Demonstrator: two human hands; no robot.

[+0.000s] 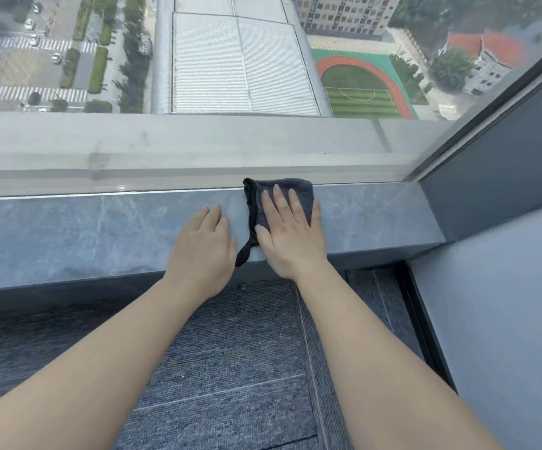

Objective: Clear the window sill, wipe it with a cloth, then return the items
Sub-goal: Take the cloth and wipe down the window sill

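Note:
A grey marbled window sill (84, 228) runs across the view below the glass. A dark folded cloth (299, 186) lies on it right of centre, its back edge at the window and one corner hanging over the sill's front edge. My right hand (290, 237) lies flat on the cloth, fingers spread and pressing down. My left hand (206, 245) rests flat on the bare sill just left of the cloth, palm down, holding nothing. No other items are on the visible stretch of sill.
The window glass (198, 60) stands right behind the sill. A grey wall and window frame (490, 190) close the sill's right end. Grey carpet (230, 352) covers the floor below.

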